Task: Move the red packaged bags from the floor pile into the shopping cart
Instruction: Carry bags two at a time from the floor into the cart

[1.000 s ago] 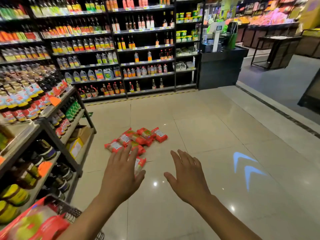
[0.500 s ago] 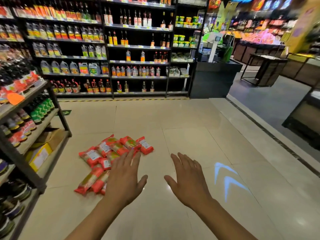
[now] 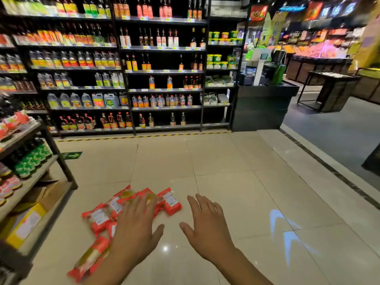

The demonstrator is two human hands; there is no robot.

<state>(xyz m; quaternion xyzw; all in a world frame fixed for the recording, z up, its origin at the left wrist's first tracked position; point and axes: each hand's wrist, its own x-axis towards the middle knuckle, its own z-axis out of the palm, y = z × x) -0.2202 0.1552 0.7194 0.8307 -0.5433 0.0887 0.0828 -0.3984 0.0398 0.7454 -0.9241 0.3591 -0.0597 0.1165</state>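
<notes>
Several red packaged bags [image 3: 98, 218] lie in a loose pile on the beige floor tiles, low and left of centre. One long bag [image 3: 90, 258] lies nearest me, at the pile's front end. My left hand [image 3: 136, 229] hovers over the pile with fingers spread and straight, holding nothing and hiding part of it. To the right of the pile, my right hand [image 3: 206, 227] is stretched out flat above bare tiles, also empty. The shopping cart is out of view.
A low metal shelf rack [image 3: 59, 161] with bottles and a cardboard box [image 3: 24, 221] stands at the left. Tall shelves of bottles [image 3: 127, 79] line the back. A dark counter [image 3: 261, 103] stands at the right rear. A blue arrow light [image 3: 287, 233] marks the floor.
The view has swung right and forward, so the cart's corner at lower left dropped out of sight. The bag pile now sits closer, right under my left hand. Both hands stay flat and empty.
</notes>
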